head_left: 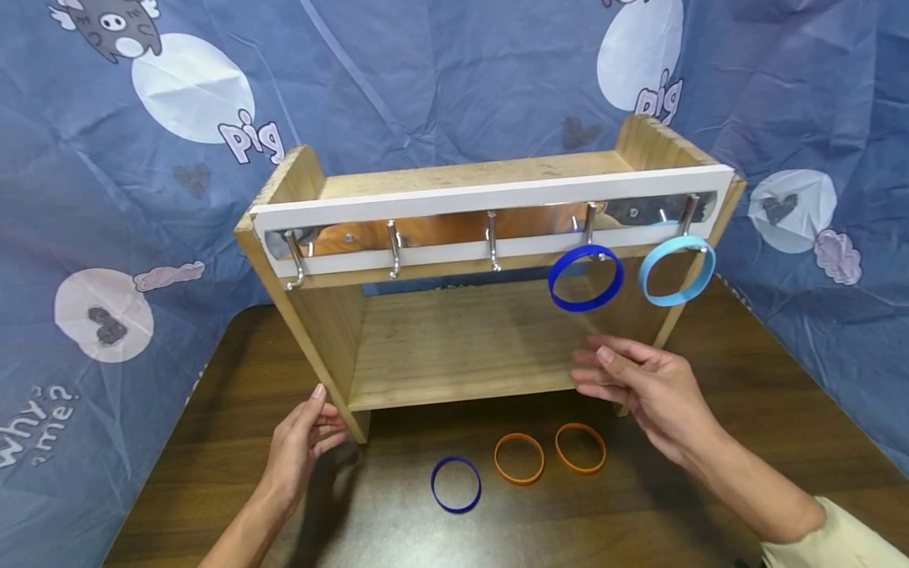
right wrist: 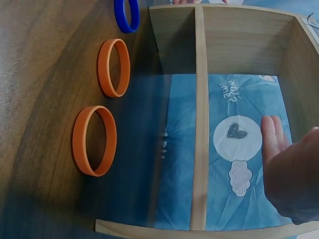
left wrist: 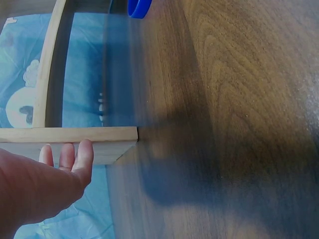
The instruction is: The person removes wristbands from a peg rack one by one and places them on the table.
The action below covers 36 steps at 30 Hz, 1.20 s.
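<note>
A wooden rack [head_left: 454,343] with a white hook strip [head_left: 440,207] stands on the table. From its two rightmost hooks hang a dark blue band [head_left: 616,288] and a light blue band [head_left: 646,276]. My left hand [head_left: 294,450] touches the rack's left side panel near its lower end, fingers fairly straight; the left wrist view shows the fingertips against the panel [left wrist: 114,134]. Below the hanging bands, my right hand [head_left: 649,390] is held in front of the shelf with extended fingers and nothing in them. In the right wrist view this hand [right wrist: 294,174] holds no band.
On the table in front of the rack lie a dark blue band [head_left: 435,483], an orange band [head_left: 498,465] and another orange band [head_left: 602,454]. Three hooks at the left and middle of the strip carry no bands. A patterned blue cloth [head_left: 398,87] hangs behind.
</note>
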Available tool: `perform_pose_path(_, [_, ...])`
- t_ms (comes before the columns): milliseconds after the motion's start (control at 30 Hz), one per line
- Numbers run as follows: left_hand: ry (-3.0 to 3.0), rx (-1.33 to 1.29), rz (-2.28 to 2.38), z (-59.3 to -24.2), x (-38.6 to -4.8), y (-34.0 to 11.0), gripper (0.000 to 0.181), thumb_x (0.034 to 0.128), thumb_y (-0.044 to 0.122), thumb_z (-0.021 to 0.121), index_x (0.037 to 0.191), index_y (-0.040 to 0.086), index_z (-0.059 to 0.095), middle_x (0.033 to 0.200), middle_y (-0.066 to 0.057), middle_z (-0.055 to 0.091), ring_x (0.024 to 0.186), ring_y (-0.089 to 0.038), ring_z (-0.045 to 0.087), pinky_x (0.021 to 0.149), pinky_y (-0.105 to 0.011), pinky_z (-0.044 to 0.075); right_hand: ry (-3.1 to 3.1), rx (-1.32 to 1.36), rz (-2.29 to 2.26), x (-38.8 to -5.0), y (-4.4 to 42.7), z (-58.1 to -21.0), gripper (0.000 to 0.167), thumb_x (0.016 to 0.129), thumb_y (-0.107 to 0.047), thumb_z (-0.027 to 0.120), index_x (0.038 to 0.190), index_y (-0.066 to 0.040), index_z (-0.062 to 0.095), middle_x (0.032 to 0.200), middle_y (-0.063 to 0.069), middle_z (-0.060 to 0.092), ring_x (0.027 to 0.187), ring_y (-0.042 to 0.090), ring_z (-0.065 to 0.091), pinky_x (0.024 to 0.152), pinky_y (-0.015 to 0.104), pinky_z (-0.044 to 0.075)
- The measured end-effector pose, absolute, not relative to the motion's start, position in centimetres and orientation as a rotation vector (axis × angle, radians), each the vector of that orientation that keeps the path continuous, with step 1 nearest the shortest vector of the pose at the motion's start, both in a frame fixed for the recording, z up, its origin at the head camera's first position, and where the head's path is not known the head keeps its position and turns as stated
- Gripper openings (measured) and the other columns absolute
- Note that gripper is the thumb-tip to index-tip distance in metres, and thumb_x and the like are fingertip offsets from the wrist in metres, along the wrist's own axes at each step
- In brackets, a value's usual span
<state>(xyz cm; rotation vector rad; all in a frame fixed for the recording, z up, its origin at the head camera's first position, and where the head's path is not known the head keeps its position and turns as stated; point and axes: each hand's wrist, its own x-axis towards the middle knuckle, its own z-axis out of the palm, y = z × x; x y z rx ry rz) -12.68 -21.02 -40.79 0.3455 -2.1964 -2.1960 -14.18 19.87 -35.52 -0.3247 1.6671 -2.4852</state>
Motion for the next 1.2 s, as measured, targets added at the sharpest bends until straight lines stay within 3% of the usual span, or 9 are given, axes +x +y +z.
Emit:
perform_pose_path(333, [-2.185, 0.354, -2.209, -40.8, -12.8, -21.1, 0.042, 0.1016, 0.042, 0.044, 0.099, 0.001, 0.051, 0.091, -0.006, 0.059, 0.088, -0.019, 0.062, 0.082, -0.030, 0.054, 1.545, -0.416, -2.611, -14.9, 19.0, -34.1, 0.030, 0.098, -0.001, 0.051, 0.128, 0.001, 0.057, 0.117, 0.020, 0.065, 0.095, 0.031, 0.068, 0.087, 0.041, 0.052])
perform_pose_path(800, [-2.174, 0.327, -2.219, -41.3, -12.9, -21.3, 0.042, 0.1013, 0.043, 0.045, 0.097, 0.002, 0.052, 0.090, -0.005, 0.059, 0.087, -0.017, 0.062, 0.081, -0.030, 0.055, 1.154, -0.524, -2.761, -16.2, 17.6, -33.1, 0.027, 0.100, 0.002, 0.045, 0.123, 0.003, 0.058, 0.115, 0.021, 0.065, 0.103, 0.035, 0.065, 0.090, 0.052, 0.048])
perform_pose_path(1200, [-2.178, 0.344, -2.211, -40.9, -12.8, -21.1, 0.044, 0.1013, 0.043, 0.044, 0.098, 0.000, 0.051, 0.092, -0.007, 0.059, 0.089, -0.019, 0.063, 0.082, -0.030, 0.055, 1.079, -0.582, -2.811, -16.3, 16.8, -32.6, 0.027, 0.099, 0.001, 0.045, 0.122, 0.001, 0.060, 0.120, 0.019, 0.064, 0.103, 0.034, 0.065, 0.088, 0.050, 0.051])
